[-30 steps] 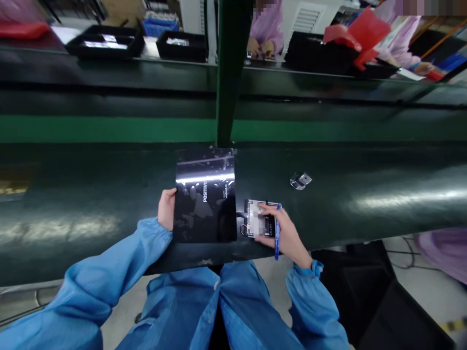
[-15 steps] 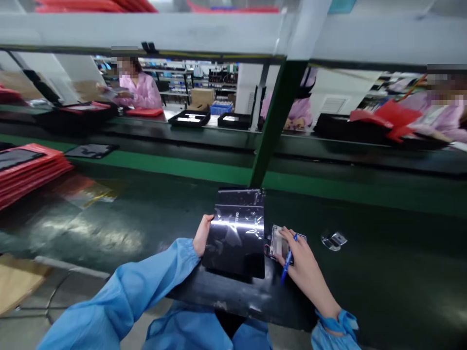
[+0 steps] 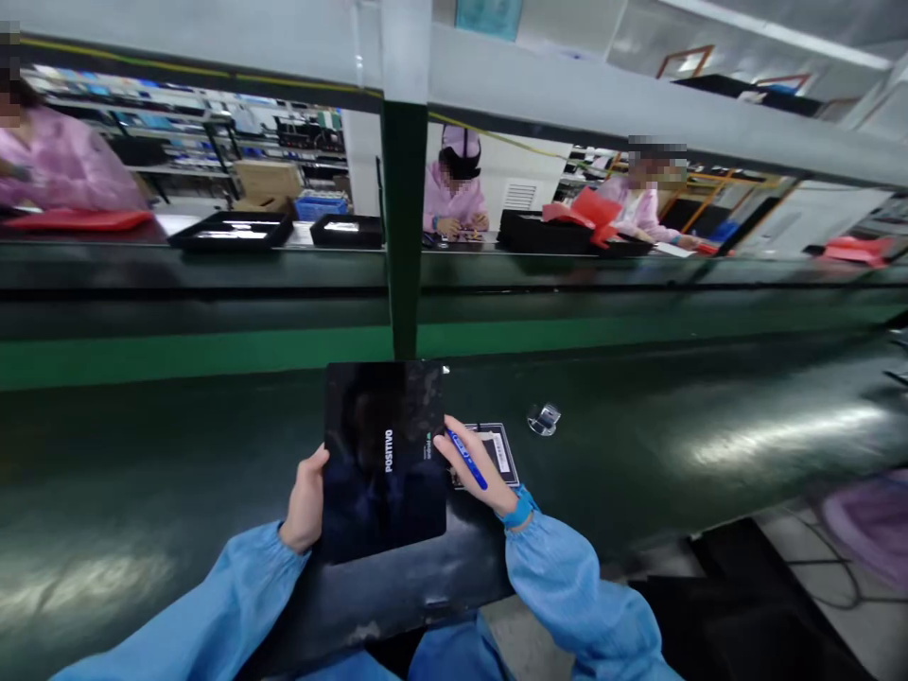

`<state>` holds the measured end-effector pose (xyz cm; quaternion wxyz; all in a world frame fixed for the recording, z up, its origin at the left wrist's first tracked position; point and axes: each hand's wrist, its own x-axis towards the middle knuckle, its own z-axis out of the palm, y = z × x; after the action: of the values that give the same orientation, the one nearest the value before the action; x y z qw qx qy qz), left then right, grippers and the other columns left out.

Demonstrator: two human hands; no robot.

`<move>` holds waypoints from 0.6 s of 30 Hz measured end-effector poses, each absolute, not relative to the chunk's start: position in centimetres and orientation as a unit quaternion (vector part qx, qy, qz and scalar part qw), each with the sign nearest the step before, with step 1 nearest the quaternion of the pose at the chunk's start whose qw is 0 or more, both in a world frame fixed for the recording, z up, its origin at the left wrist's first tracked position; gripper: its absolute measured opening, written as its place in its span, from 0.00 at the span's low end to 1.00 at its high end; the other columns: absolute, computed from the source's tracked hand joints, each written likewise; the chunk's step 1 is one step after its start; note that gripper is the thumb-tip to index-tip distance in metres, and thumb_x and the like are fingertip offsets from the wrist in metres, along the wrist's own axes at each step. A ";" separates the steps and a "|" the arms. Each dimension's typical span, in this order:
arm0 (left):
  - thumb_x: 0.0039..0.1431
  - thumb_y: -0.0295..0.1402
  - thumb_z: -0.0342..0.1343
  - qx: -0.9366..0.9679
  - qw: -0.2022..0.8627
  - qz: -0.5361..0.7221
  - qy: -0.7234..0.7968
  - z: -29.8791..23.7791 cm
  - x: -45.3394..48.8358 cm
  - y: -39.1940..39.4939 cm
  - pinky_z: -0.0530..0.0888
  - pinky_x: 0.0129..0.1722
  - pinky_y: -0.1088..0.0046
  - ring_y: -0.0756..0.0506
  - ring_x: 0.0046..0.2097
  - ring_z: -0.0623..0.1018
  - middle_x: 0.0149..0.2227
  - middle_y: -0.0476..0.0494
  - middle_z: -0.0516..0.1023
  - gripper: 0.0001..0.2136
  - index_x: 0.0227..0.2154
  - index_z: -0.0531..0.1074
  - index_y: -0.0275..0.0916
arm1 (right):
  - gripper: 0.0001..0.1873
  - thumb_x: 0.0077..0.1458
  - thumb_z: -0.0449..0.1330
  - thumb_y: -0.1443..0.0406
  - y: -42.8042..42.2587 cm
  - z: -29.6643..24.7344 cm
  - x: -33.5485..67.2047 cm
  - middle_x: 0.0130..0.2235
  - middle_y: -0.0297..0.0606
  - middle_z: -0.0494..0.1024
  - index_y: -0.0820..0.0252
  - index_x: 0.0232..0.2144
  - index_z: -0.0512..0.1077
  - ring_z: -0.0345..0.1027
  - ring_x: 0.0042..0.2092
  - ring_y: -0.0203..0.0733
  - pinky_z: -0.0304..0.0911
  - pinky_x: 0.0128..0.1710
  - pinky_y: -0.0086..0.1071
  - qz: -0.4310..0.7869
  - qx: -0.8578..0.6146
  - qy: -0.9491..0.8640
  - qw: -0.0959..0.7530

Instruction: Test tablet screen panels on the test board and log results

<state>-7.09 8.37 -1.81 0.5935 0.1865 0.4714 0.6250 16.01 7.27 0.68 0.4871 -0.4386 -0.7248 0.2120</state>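
Observation:
A glossy black tablet back cover [image 3: 383,454] marked POSITIVO lies on the dark green conveyor belt [image 3: 673,426] in front of me. My left hand [image 3: 306,499] grips its left edge, thumb on top. My right hand [image 3: 474,468] rests at the cover's right edge with a blue pen [image 3: 466,460] held between its fingers. Just right of that hand lies a small flat part with a white label [image 3: 497,450], partly hidden by my fingers.
A small clear plastic piece [image 3: 543,419] lies on the belt to the right. A green post [image 3: 404,227] rises behind the cover. Beyond a second belt stand black trays [image 3: 231,231], red covers [image 3: 78,219], and several seated people in pink coats.
The camera has swung up and back towards the centre. My right hand has moved left from the small labelled part to the cover's right edge, still with the pen. My left hand has kept its grip.

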 end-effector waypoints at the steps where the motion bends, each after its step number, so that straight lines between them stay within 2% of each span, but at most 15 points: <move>1: 0.43 0.39 0.60 0.195 0.586 0.626 0.476 -2.1 -7.2 8.4 0.69 0.61 0.65 0.39 0.54 0.77 0.32 0.47 0.83 0.08 0.26 0.77 0.42 | 0.16 0.67 0.52 0.58 7.3 0.6 16.0 0.36 0.35 0.79 0.53 0.53 0.70 0.76 0.40 0.43 0.76 0.40 0.35 0.215 -0.442 -0.725 0.482; 4: 0.39 0.39 0.62 0.228 0.574 0.630 0.470 -2.3 -7.6 8.7 0.71 0.59 0.64 0.37 0.52 0.78 0.30 0.48 0.82 0.09 0.24 0.76 0.42 | 0.13 0.66 0.53 0.60 7.5 0.5 16.1 0.27 0.31 0.73 0.54 0.50 0.71 0.72 0.30 0.41 0.73 0.30 0.32 0.243 -0.457 -0.721 0.460; 6: 0.38 0.39 0.62 0.259 0.581 0.625 0.453 -2.1 -7.8 8.8 0.73 0.56 0.62 0.36 0.50 0.79 0.31 0.47 0.82 0.09 0.25 0.76 0.42 | 0.12 0.66 0.54 0.61 7.8 0.8 16.1 0.25 0.29 0.70 0.56 0.49 0.71 0.67 0.26 0.39 0.69 0.27 0.31 0.265 -0.462 -0.716 0.451; 11: 0.41 0.41 0.64 0.298 0.558 0.633 0.445 -2.3 -8.6 9.0 0.76 0.47 0.61 0.36 0.44 0.80 0.32 0.43 0.81 0.12 0.27 0.77 0.38 | 0.13 0.66 0.54 0.60 9.2 2.2 15.8 0.29 0.32 0.71 0.57 0.49 0.71 0.67 0.29 0.37 0.67 0.31 0.30 0.281 -0.468 -0.719 0.429; 14: 0.41 0.40 0.67 0.346 0.524 0.626 0.463 -2.8 -9.7 8.7 0.77 0.34 0.68 0.41 0.32 0.78 0.26 0.45 0.79 0.11 0.25 0.77 0.38 | 0.13 0.66 0.52 0.60 9.4 2.5 15.7 0.25 0.30 0.68 0.57 0.49 0.70 0.64 0.25 0.36 0.65 0.27 0.29 0.265 -0.464 -0.732 0.423; 16: 0.40 0.39 0.69 0.422 0.492 0.594 0.476 -2.8 -10.4 8.3 0.73 0.26 0.73 0.45 0.25 0.74 0.22 0.47 0.76 0.10 0.22 0.77 0.38 | 0.12 0.66 0.52 0.61 9.1 2.4 15.9 0.23 0.28 0.65 0.56 0.48 0.70 0.61 0.23 0.35 0.63 0.25 0.28 0.247 -0.460 -0.744 0.418; 18: 0.41 0.39 0.70 0.502 0.447 0.562 0.482 -2.5 -11.0 7.9 0.71 0.22 0.76 0.48 0.22 0.72 0.19 0.49 0.75 0.10 0.19 0.77 0.40 | 0.11 0.67 0.52 0.62 8.7 2.1 16.3 0.23 0.28 0.67 0.55 0.48 0.69 0.63 0.23 0.35 0.64 0.25 0.28 0.221 -0.450 -0.757 0.419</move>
<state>-10.96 7.86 -2.48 0.4470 0.5022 0.4815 0.5622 16.28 8.73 2.08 0.4190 -0.4503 -0.7568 0.2213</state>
